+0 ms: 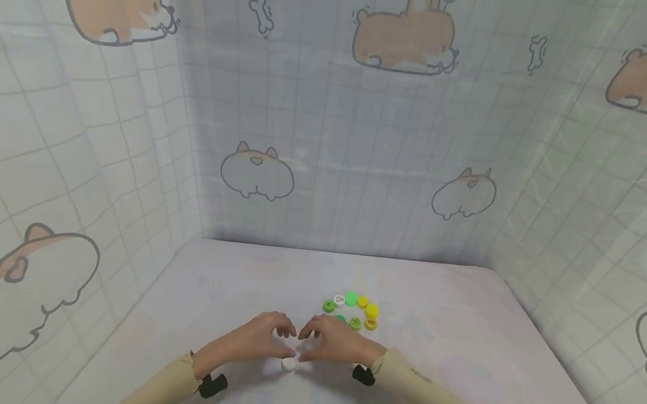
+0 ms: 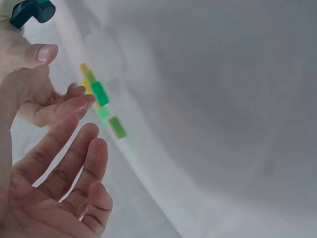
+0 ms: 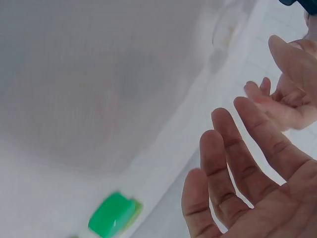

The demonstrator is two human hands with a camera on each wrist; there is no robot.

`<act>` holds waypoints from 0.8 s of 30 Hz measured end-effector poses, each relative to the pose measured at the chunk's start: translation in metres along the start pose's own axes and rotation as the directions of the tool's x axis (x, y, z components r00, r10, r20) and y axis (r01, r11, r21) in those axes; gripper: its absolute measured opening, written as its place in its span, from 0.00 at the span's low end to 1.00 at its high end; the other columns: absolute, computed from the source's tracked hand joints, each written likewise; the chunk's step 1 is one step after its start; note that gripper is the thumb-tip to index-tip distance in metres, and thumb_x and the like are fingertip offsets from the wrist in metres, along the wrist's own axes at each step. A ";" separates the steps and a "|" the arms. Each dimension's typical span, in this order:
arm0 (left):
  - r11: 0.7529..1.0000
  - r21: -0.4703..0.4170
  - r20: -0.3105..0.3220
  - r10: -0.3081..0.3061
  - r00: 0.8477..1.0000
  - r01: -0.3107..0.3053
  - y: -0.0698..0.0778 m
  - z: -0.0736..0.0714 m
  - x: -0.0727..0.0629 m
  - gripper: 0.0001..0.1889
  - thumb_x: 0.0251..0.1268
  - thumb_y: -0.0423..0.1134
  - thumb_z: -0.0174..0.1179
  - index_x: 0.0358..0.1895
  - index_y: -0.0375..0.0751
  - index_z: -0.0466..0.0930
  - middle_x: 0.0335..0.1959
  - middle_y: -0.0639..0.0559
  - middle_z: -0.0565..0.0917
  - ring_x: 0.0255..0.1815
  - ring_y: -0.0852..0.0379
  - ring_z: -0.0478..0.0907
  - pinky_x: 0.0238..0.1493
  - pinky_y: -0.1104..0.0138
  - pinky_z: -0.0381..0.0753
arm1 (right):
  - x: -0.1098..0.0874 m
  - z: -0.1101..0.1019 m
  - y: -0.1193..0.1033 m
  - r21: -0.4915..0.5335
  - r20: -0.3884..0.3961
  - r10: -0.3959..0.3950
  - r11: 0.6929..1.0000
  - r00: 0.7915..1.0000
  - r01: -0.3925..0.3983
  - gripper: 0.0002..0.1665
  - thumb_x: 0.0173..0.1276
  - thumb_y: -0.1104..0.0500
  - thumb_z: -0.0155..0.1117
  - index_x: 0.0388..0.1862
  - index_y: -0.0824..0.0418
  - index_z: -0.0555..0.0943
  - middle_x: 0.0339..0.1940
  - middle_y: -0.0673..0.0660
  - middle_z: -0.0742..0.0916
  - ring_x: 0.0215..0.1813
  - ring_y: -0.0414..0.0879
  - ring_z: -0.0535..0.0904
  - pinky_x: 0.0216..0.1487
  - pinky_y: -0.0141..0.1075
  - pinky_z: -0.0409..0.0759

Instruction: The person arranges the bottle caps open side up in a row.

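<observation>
My left hand (image 1: pixel 268 336) and right hand (image 1: pixel 334 340) face each other over the table, fingers loosely bent and thumbs pointing inward. Neither holds anything. Just below the thumb tips lies a small white round cap (image 1: pixel 289 365); whether a thumb touches it I cannot tell. Beyond the right hand, several round caps form a ring, among them a bright green cap (image 1: pixel 351 298), a yellow cap (image 1: pixel 372 310) and a white cap with a dark mark (image 1: pixel 339 300). A teal cap (image 1: pixel 340 319) is partly hidden by that hand. Both wrist views show separated, gently curved fingers (image 2: pixel 64 163).
A pale cloth covers the table (image 1: pixel 230 276). Behind it hangs a gridded curtain (image 1: pixel 328 128) with cartoon dogs, and similar cloth walls rise at both sides. A black wrist camera (image 1: pixel 213 385) sits under the left wrist, another black camera (image 1: pixel 364 375) under the right.
</observation>
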State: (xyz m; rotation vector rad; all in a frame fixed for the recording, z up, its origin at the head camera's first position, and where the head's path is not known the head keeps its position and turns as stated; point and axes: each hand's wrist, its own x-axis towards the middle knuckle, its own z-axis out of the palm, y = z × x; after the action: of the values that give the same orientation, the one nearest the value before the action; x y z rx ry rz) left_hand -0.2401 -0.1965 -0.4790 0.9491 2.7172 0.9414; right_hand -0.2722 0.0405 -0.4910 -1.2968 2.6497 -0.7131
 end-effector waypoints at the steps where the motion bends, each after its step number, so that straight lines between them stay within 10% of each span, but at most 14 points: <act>1: 1.000 0.018 -0.013 0.007 1.000 -0.007 0.002 -0.001 0.002 0.21 0.55 0.57 0.68 0.45 0.47 0.82 0.40 0.55 0.83 0.42 0.57 0.77 0.41 0.68 0.74 | -0.002 -0.003 0.001 0.017 -0.014 0.011 1.000 1.000 -0.011 0.24 0.56 0.37 0.71 0.48 0.46 0.83 0.44 0.39 0.84 0.44 0.34 0.78 0.44 0.27 0.75; 11: 0.989 0.129 -0.118 0.087 0.989 -0.072 0.022 -0.005 0.025 0.18 0.56 0.62 0.64 0.43 0.57 0.83 0.38 0.59 0.83 0.42 0.56 0.77 0.46 0.64 0.68 | -0.028 -0.036 0.022 0.119 -0.165 0.102 0.989 0.981 -0.083 0.28 0.55 0.33 0.68 0.49 0.47 0.82 0.49 0.41 0.84 0.47 0.44 0.80 0.46 0.33 0.78; 24: 0.991 0.107 -0.104 0.094 0.990 -0.083 0.032 0.001 0.044 0.21 0.56 0.62 0.64 0.46 0.54 0.83 0.40 0.57 0.85 0.41 0.58 0.78 0.47 0.62 0.69 | -0.046 -0.044 0.034 0.131 -0.211 0.118 0.987 0.970 -0.091 0.27 0.57 0.37 0.69 0.49 0.51 0.83 0.48 0.50 0.86 0.47 0.49 0.79 0.43 0.35 0.77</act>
State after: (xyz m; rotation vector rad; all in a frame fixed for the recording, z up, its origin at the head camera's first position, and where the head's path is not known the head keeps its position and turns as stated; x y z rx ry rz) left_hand -0.2582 -0.1507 -0.4565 1.0751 2.8601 0.9007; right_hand -0.2804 0.1098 -0.4725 -1.0961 2.7663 -1.0366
